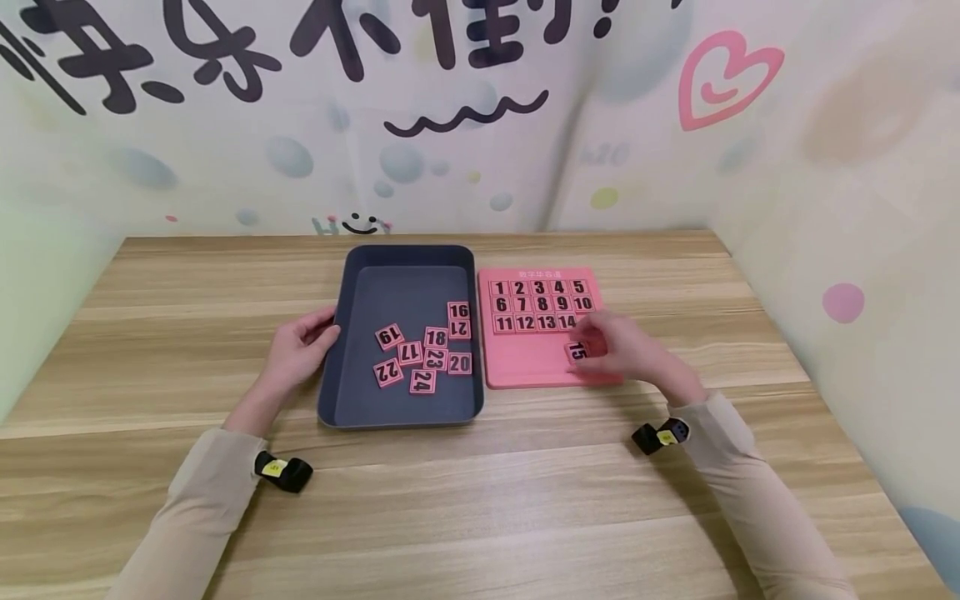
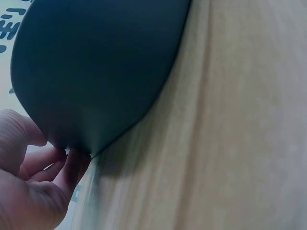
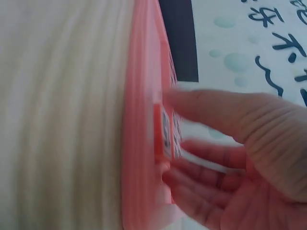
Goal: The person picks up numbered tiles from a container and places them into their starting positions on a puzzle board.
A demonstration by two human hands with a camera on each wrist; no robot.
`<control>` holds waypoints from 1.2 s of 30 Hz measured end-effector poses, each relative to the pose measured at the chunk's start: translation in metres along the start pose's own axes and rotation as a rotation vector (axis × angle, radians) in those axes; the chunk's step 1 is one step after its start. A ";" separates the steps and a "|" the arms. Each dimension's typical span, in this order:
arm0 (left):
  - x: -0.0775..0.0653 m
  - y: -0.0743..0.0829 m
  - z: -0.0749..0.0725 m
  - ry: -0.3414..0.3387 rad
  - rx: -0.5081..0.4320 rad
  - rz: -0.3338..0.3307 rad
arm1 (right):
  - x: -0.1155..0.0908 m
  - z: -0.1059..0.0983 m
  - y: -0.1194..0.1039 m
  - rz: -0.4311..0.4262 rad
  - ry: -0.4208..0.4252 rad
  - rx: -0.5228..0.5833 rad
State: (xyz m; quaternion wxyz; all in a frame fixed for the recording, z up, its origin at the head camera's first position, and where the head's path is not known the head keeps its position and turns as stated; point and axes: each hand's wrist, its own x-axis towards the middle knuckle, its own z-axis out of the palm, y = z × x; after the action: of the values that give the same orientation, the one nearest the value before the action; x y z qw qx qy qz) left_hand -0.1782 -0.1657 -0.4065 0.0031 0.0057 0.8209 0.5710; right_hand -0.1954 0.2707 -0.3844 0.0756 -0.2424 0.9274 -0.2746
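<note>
My left hand [image 1: 298, 350] grips the left side of a dark grey tray [image 1: 397, 292], thumb at the rim and fingers against its outer wall. In the left wrist view the tray's outer wall [image 2: 96, 72] fills the upper part. My right hand [image 1: 626, 346] holds a pink number tile marked 15 [image 1: 576, 352] between thumb and fingertips, over the lower right of a pink puzzle board [image 1: 525, 362]. That tile is turned sideways. Seen from the right wrist, the tile [image 3: 163, 134] stands within the board's raised edge [image 3: 136, 143], between thumb and fingers.
Tiles 1 to 14 lie in rows across the board's upper part; tile 8 [image 1: 542, 304] is among them. Several loose tiles, such as 22 [image 1: 387, 372] and 20 [image 1: 460, 363], lie variously turned in the tray. The wooden table [image 1: 480, 508] meets a printed wall behind.
</note>
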 end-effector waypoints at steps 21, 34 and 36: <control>-0.002 0.002 0.000 -0.005 -0.011 -0.006 | -0.004 0.007 -0.012 0.179 0.092 -0.131; -0.001 0.001 -0.001 -0.009 0.004 -0.007 | 0.009 0.002 0.006 0.176 0.176 -0.134; -0.001 0.001 -0.001 -0.008 -0.002 -0.004 | 0.012 0.000 0.009 0.181 0.181 -0.106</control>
State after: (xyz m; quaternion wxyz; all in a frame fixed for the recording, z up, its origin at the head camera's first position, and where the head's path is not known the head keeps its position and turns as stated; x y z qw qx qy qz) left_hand -0.1771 -0.1662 -0.4056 0.0074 0.0065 0.8204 0.5717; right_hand -0.2093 0.2710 -0.3893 0.0033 -0.1357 0.9618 -0.2379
